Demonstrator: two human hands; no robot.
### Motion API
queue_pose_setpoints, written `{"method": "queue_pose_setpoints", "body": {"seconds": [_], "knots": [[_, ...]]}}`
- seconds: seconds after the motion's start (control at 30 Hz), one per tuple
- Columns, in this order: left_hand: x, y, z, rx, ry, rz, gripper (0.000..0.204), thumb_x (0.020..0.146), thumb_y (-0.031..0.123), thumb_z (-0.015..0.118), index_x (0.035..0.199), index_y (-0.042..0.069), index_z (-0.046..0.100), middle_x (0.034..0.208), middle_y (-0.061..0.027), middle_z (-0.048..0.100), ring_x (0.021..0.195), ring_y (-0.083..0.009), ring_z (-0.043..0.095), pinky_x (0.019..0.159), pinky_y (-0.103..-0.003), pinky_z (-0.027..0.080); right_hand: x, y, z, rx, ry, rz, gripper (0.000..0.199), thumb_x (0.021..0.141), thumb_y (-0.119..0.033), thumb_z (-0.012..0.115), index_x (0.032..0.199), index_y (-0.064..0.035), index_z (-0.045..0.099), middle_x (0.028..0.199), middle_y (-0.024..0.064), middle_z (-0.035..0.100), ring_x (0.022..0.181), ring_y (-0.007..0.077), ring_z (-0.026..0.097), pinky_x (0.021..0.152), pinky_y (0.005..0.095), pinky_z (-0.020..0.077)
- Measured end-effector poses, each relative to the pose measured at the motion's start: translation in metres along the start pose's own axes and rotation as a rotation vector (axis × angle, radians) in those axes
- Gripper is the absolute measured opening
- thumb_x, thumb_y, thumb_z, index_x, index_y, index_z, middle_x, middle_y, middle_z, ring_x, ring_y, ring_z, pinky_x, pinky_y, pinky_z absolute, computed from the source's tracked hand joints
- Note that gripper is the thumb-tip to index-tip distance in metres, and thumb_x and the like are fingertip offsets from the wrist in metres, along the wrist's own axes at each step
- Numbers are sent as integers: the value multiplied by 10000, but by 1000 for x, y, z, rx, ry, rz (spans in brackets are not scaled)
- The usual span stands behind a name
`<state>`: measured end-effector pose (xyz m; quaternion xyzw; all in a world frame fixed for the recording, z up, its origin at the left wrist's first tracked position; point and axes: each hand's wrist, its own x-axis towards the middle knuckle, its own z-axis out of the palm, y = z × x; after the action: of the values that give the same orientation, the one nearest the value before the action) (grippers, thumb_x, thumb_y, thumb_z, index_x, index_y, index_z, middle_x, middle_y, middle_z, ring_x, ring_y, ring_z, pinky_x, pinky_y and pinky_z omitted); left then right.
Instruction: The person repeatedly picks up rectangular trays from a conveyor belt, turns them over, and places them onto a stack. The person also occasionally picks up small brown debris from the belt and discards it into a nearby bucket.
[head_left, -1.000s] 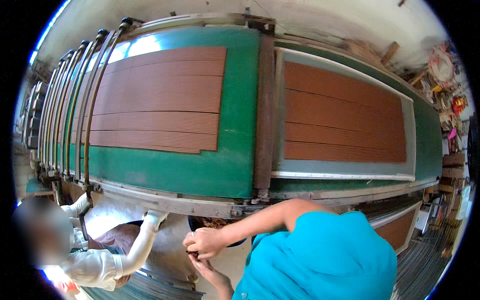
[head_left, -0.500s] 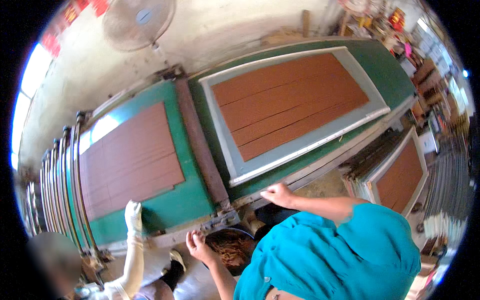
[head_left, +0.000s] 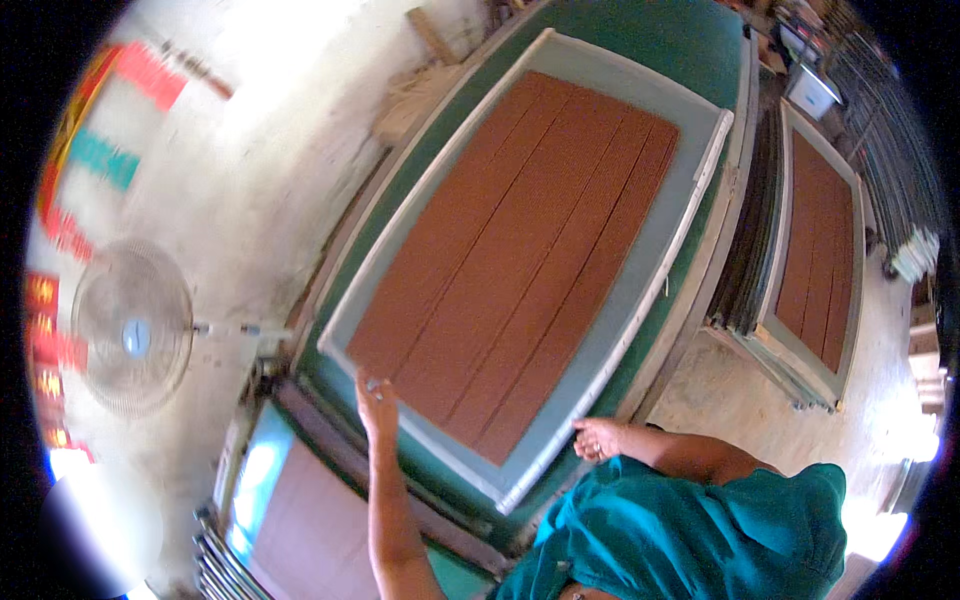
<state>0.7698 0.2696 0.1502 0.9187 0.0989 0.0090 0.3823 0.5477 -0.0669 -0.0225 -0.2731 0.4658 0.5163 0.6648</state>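
Note:
A pale-edged rectangular frame (head_left: pixel 655 270) lies on a green-topped table. Within it is a brown, finely ridged sheet (head_left: pixel 525 250), divided by several long dark lines. My left hand (head_left: pixel 376 408) is at the frame's near short edge, toward its left corner, with its fingers bent over the rim by the sheet. At the near end of the right long edge is my right hand (head_left: pixel 598 440), its fingers curled against the rim. The undersides of both grips are hidden.
A stack of similar frames (head_left: pixel 820 250) leans to the right of the green table (head_left: pixel 660 25). At the lower left, a second brown sheet (head_left: pixel 310 520) lies beside metal rods (head_left: pixel 222 565). A fan (head_left: pixel 135 325) stands against the wall.
My view has turned toward the framed sheet. Both hands, earlier away from it, have moved to its near edges. The co-worker's gloved hand at the other sheet is out of view.

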Motion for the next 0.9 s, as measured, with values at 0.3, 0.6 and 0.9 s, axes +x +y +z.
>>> {"method": "queue_pose_setpoints", "body": {"seconds": [0.3, 0.6, 0.9], "knots": [[304, -121, 64, 485, -111, 54, 542, 920, 368, 333, 1290, -28, 340, 1328, -222, 344, 1235, -350, 314, 1008, -410, 279, -46, -43, 36, 3, 179, -7, 745, 667, -476, 719, 1089, 93, 487, 1004, 196, 566, 835, 227, 611, 601, 327, 542], [326, -62, 96, 565, -187, 27, 541, 927, 405, 252, 987, -41, 553, 971, -263, 554, 945, -405, 497, 814, -479, 374, -70, -63, 2, -710, 680, -280, 678, 697, -715, 485, 414, -100, 524, 403, 28, 481, 377, 140, 468, 384, 329, 396], [205, 118, 145, 106, -653, -357, 742, 833, 608, 390, 1236, -13, 443, 1085, -188, 557, 1032, -302, 514, 883, -397, 388, -150, -123, -215, 400, 935, -1199, 593, 776, -542, 562, 1038, -11, 559, 835, 59, 584, 777, 192, 537, 655, 369, 433]]}}
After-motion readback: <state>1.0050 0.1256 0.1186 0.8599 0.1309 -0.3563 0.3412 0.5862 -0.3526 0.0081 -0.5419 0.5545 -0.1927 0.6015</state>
